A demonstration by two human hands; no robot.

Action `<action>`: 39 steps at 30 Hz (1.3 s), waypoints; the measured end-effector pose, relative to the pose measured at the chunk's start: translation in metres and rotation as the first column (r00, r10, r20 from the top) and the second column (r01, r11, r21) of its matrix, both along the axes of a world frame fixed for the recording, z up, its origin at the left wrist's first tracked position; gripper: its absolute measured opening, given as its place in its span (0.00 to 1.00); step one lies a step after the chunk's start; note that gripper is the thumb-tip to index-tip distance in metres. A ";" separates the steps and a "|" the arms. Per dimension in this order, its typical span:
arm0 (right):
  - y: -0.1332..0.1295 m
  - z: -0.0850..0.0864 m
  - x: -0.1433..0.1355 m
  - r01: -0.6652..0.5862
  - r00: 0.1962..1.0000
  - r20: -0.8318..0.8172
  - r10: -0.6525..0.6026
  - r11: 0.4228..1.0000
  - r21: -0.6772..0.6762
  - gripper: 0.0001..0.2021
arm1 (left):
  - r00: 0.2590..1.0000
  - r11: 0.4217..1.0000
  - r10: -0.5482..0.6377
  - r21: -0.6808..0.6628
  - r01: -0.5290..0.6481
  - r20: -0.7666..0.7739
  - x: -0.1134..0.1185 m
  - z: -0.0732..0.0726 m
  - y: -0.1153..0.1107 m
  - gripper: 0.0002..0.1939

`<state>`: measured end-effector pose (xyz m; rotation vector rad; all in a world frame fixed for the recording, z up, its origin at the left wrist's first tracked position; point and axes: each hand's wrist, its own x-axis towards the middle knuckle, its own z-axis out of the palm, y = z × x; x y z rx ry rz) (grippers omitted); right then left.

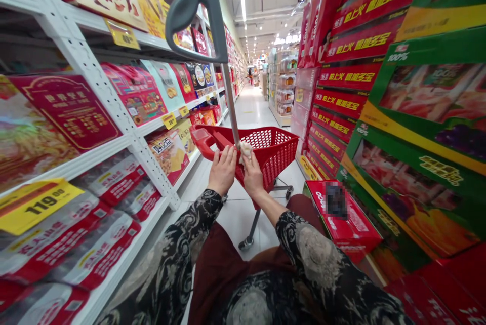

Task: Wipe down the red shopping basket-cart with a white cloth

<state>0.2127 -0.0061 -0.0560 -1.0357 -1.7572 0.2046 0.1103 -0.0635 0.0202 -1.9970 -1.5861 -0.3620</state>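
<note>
A red plastic shopping basket point(279, 150) with perforated walls stands on a wheeled metal frame in front of my knees. A grey upright pole point(230, 97) rises at its near side, topped by a dark grey loop handle point(221, 26). My left hand point(223, 170) is closed on the basket's near rim, left of the pole. Just right of the pole, my right hand point(252, 173) presses a crumpled whitish cloth point(246, 150) against the basket's near edge by the pole's foot. The fingers cover part of the cloth.
White shelves point(64, 41) with boxed snacks and wrapped bottle packs line the left side. Stacked red drink cartons point(353, 77) and green fruit-juice boxes point(429, 92) rise close on the right. A red box point(360, 229) lies beside my right knee. The tiled aisle point(250, 107) stretches ahead.
</note>
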 end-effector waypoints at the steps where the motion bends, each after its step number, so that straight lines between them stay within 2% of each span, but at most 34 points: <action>1: -0.003 -0.011 0.003 -0.008 1.000 0.028 0.008 1.000 -0.008 0.21 | 1.000 1.000 0.000 0.002 0.000 -0.006 -0.001 -0.001 0.000 0.29; 6: -0.011 -0.061 0.015 -0.090 0.978 0.184 0.096 0.995 -0.040 0.22 | 1.000 1.000 0.022 -0.007 -0.022 -0.014 -0.006 -0.002 -0.002 0.29; 9: -0.013 -0.071 0.020 -0.115 0.967 0.223 0.121 0.993 -0.040 0.23 | 0.999 0.999 0.038 -0.009 -0.038 -0.011 -0.008 -0.001 -0.002 0.29; 11: -0.011 -0.065 0.019 -0.085 0.981 0.175 0.084 0.996 0.004 0.23 | 0.999 0.999 0.040 0.000 -0.040 -0.004 -0.008 -0.002 -0.001 0.30; 14: -0.002 -0.045 0.009 -0.025 0.998 0.068 0.016 0.992 0.123 0.23 | 1.000 1.000 0.027 0.016 -0.027 0.005 -0.007 -0.004 0.000 0.30; 17: 0.006 -0.029 -0.006 -0.034 0.996 0.088 0.018 0.981 0.189 0.22 | 1.000 0.999 0.014 0.035 -0.015 0.024 -0.004 -0.007 0.000 0.29; 19: 0.006 -0.032 -0.012 -0.030 0.993 0.120 0.009 0.984 0.174 0.23 | 0.999 0.999 0.000 0.050 -0.002 0.037 -0.004 -0.009 0.000 0.29; 24: -0.009 -0.068 -0.008 -0.060 0.980 0.195 0.035 0.991 0.121 0.25 | 0.998 0.998 -0.041 0.055 0.039 0.046 -0.005 -0.011 -0.001 0.27; 26: -0.011 -0.069 -0.003 -0.060 0.981 0.191 0.039 0.992 0.106 0.25 | 0.998 0.998 -0.043 0.046 0.041 0.045 -0.005 -0.011 -0.002 0.27; 28: -0.008 -0.054 -0.002 -0.033 0.987 0.158 0.016 0.994 0.107 0.24 | 0.998 0.998 -0.042 0.043 0.040 0.053 -0.004 -0.010 -0.003 0.28; 32: 0.003 -0.002 -0.007 -0.017 0.993 0.119 0.000 0.989 0.144 0.23 | 0.996 0.999 -0.031 0.042 0.028 0.085 -0.002 -0.007 -0.003 0.30; 34: 0.002 0.009 -0.010 -0.027 0.992 0.127 0.009 0.990 0.141 0.24 | 0.995 0.999 -0.023 0.044 0.019 0.097 -0.001 -0.006 -0.003 0.31; 36: -0.004 0.002 -0.010 -0.044 0.988 0.151 0.027 0.993 0.112 0.24 | 0.995 0.999 -0.016 0.044 0.012 0.099 0.001 -0.005 -0.003 0.31; 39: -0.020 -0.031 -0.005 -0.101 0.967 0.240 0.090 0.994 0.032 0.27 | 0.996 0.999 -0.006 0.042 0.002 0.089 0.003 -0.004 -0.005 0.30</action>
